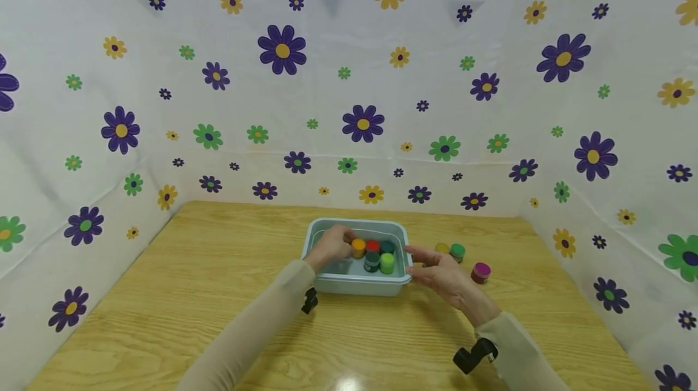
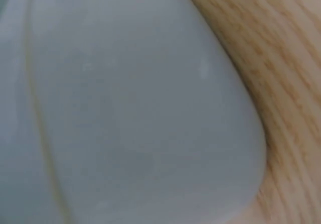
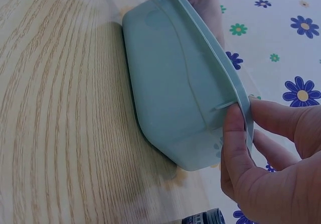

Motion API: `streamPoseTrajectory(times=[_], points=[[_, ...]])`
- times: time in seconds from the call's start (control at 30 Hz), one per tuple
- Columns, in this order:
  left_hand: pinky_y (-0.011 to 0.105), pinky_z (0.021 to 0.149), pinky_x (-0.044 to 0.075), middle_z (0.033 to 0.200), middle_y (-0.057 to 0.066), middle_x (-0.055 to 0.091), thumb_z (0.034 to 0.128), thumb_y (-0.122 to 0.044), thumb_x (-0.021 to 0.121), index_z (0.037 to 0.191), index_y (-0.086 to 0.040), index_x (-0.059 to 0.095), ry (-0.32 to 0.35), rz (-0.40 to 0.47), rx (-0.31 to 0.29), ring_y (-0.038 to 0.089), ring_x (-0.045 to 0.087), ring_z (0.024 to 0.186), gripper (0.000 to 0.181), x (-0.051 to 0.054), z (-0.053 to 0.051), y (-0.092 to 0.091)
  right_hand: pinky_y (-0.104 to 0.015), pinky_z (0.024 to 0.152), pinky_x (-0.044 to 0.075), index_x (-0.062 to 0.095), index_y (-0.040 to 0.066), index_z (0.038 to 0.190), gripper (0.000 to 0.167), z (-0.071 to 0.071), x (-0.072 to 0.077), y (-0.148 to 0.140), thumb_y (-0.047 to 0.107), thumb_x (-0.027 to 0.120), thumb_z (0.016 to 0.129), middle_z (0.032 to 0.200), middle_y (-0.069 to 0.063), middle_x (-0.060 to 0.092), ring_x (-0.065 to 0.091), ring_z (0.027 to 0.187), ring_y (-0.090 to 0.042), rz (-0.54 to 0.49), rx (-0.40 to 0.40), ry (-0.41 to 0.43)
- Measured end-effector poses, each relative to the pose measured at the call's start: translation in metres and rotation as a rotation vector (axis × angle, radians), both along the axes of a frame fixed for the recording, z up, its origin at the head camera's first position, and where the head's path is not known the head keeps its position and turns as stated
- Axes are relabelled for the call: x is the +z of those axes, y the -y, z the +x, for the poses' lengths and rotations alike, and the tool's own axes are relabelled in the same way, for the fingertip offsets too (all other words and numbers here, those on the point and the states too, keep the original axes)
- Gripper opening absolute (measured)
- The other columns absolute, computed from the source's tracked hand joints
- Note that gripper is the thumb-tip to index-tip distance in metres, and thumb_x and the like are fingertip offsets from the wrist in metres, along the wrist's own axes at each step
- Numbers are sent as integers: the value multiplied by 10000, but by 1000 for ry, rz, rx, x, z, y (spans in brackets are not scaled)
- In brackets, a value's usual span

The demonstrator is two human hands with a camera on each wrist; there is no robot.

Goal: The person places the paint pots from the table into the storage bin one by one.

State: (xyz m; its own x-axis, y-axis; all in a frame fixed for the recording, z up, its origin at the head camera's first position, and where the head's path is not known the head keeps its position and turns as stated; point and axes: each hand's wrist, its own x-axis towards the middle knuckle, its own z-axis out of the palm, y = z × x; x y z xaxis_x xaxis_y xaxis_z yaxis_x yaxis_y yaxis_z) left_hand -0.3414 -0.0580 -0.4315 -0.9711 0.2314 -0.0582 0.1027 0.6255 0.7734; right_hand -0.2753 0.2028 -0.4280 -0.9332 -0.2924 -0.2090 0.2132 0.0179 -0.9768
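Note:
A light blue plastic tub point(image 1: 357, 287) stands on the wooden table, with several small paint jars grouped in its right part. Inside it, my left hand point(image 1: 332, 245) has its bent fingers at an orange jar point(image 1: 358, 248) and appears to pinch it; the hand hides part of the contact. Beside that jar are a red jar point(image 1: 372, 248), a dark teal jar point(image 1: 387, 248), a dark jar point(image 1: 372, 262) and a light green jar point(image 1: 387, 264). My right hand point(image 3: 281, 158) pinches the tub's rim at its right end. Only the tub's outer wall point(image 2: 150, 103) and the table show in the left wrist view.
Right of the tub, behind my right hand, stand a yellow jar point(image 1: 442, 248) and a green jar point(image 1: 457, 251). A magenta jar point(image 1: 481, 272) is farther right. White flowered cloth point(image 1: 338, 88) encloses the wooden table point(image 1: 218, 294) at the back and both sides.

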Motion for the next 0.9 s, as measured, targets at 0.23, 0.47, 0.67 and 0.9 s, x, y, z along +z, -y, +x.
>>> streamPoseTrajectory(times=[0.23,0.47,0.67,0.9], points=[[310,739,581,1101,165,666,887,-11,658,1163,24,649,-16,48,14,246,634,926,279,2,0,3,-273,908,566,408,-9,1468,605,0,0,0,49,664,922,1395,-234,433,613,1038,-162,-2,-15,6],[309,679,597,1036,149,694,941,-94,636,1127,11,674,-43,133,-1,251,682,825,217,3,-3,9,-273,896,571,409,-18,1464,612,1,0,-1,48,673,916,1360,-225,456,619,999,-153,-4,-22,9],[393,731,607,956,151,705,963,-161,626,1084,-29,692,-30,216,-8,313,683,842,191,9,-3,15,-288,905,569,420,-31,1452,599,2,-1,-2,46,675,914,1366,-241,470,637,1018,-157,-6,-23,-9],[410,683,584,929,162,695,973,-212,622,1084,-37,696,-63,249,-10,405,652,847,220,13,0,23,-324,935,557,424,-42,1443,568,3,-1,-3,56,652,932,1416,-289,455,659,1059,-189,19,-25,-40]])
